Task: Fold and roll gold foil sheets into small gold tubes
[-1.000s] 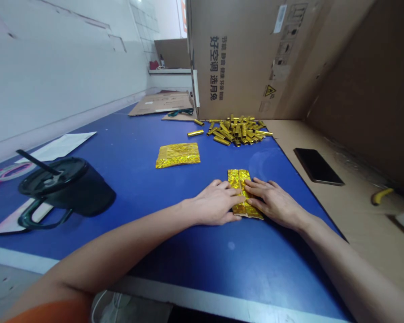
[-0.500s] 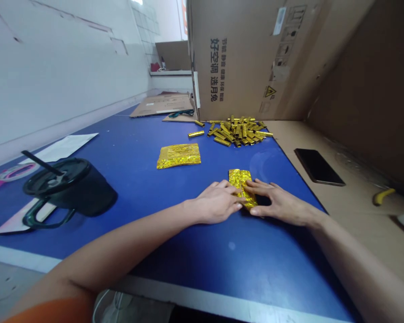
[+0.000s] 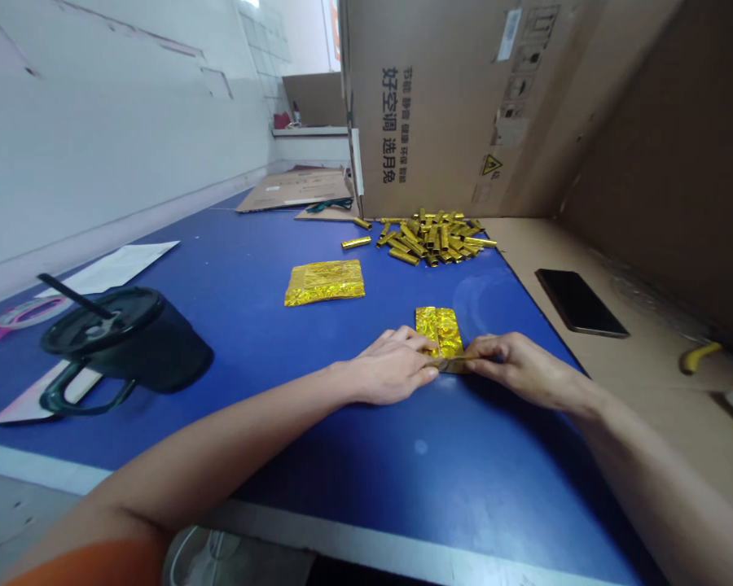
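A small gold foil piece point(image 3: 440, 325) lies on the blue table point(image 3: 342, 456), its near edge turned up into a darker fold. My left hand point(image 3: 397, 366) rests at its left side, fingers pressed on the near left part. My right hand point(image 3: 513, 366) pinches the near right corner of the fold between thumb and fingers. Farther left lies a flat stack of gold foil point(image 3: 325, 282). Behind it, against the cardboard box, is a heap of short gold tubes point(image 3: 432, 238), with one loose tube point(image 3: 355, 242) to its left.
A dark lidded mug point(image 3: 140, 342) with a straw stands at the left, near pink tape point(image 3: 30, 312) and white paper point(image 3: 116, 264). A large cardboard box point(image 3: 452, 106) rises behind. On cardboard at the right lies a phone point(image 3: 580, 303).
My right hand has moved slightly right and closed into a pinch at the foil's near right corner. The foil's near edge is now folded up. My left hand has barely moved.
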The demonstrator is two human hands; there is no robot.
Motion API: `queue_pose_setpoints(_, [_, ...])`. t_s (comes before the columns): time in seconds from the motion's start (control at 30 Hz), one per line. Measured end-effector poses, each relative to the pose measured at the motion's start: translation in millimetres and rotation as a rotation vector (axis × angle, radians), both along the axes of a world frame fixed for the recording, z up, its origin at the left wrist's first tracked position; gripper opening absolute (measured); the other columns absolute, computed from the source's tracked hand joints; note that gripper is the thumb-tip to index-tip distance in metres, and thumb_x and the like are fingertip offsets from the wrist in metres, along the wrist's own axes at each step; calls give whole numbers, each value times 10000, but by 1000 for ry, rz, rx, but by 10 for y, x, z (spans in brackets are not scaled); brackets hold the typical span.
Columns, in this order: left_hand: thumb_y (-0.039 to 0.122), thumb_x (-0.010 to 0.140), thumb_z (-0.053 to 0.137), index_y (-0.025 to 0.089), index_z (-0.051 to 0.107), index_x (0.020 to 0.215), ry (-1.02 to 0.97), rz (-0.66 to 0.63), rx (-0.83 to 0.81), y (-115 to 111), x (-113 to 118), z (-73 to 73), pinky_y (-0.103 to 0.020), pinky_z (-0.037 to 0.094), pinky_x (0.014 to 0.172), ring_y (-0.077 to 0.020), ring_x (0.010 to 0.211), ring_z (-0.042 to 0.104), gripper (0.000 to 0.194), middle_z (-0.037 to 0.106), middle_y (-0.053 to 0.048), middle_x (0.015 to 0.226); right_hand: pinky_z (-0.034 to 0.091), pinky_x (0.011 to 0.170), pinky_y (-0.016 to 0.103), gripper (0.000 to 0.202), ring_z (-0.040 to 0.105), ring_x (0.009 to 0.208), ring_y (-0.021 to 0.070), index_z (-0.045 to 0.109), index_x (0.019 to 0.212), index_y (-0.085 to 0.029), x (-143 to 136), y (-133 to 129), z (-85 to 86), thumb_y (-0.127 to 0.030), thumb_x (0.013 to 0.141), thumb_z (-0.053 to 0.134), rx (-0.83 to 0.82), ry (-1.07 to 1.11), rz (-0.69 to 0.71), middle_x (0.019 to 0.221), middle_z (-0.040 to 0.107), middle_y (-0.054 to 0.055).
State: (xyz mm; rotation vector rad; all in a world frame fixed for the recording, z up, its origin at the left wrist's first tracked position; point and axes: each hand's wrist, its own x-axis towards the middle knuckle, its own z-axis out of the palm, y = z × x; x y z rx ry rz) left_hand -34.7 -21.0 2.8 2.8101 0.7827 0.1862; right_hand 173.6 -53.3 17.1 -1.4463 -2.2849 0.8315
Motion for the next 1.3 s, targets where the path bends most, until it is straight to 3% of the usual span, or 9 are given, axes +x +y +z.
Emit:
queue_pose_setpoints(0.1, [404, 839, 362, 223, 512, 1049, -18, -22, 15, 3, -3, -9, -362, 323, 851, -212, 1016, 386, 316, 514, -33, 1063, 426, 613, 243, 221, 532, 633, 138, 643, 739, -177, 12, 15, -39, -300, 750, 460, -73, 58, -90, 674, 614, -19])
queue_pose_setpoints(0.2, [385, 806, 439, 198, 431, 1115, -86, 69, -31, 1, -5, -19, -338, 357, 817, -199, 959, 427, 361, 518, -54, 1010, 418, 600, 237, 217, 516, 611, 129, 652, 740, -176, 38, 30, -67, -310, 730, 482, -114, 120, -129, 657, 608, -25])
queue_pose_setpoints(0.4, [300, 835, 396, 185, 486, 1023, -137, 125, -98, 16, 10, -54, -318, 384, 786, -180, 901, 465, 238, 527, -55, 933, 376, 558, 215, 199, 462, 559, 100, 626, 715, -165, 21, 41, -78, -294, 732, 475, -121, 169, -156, 609, 551, -38])
queue_pose_setpoints(0.67, [326, 749, 541, 237, 483, 1160, -151, 175, -166, 82, 22, -97, -334, 378, 824, -188, 951, 471, 425, 558, -44, 986, 349, 504, 205, 160, 440, 505, 87, 581, 643, -171, -28, 49, -109, -288, 713, 499, -100, 198, -242, 554, 517, -44])
queue_pose_setpoints(0.9, [286, 762, 505, 226, 589, 1019, -168, 147, -186, 119, 46, -82, -314, 366, 842, -182, 959, 469, 277, 598, -8, 1010, 370, 491, 210, 128, 490, 471, 94, 568, 653, -175, -67, 52, -143, -258, 710, 489, -87, 127, -308, 511, 531, -37])
queue_pose_setpoints(1.07, [283, 770, 470, 220, 547, 1083, -156, 202, -184, 105, 76, -50, -316, 395, 791, -188, 916, 493, 328, 583, -36, 923, 387, 475, 214, 114, 526, 461, 101, 549, 641, -176, -86, 51, -160, -239, 705, 479, -77, 86, -348, 526, 568, -19])
queue_pose_setpoints(1.3, [260, 776, 459, 167, 536, 877, -159, 239, -108, 76, 105, -47, -297, 418, 703, -180, 807, 501, 158, 546, -35, 784, 406, 461, 213, 99, 550, 454, 109, 549, 651, -179, -106, 66, -170, -226, 694, 473, -44, 46, -372, 531, 592, -8])
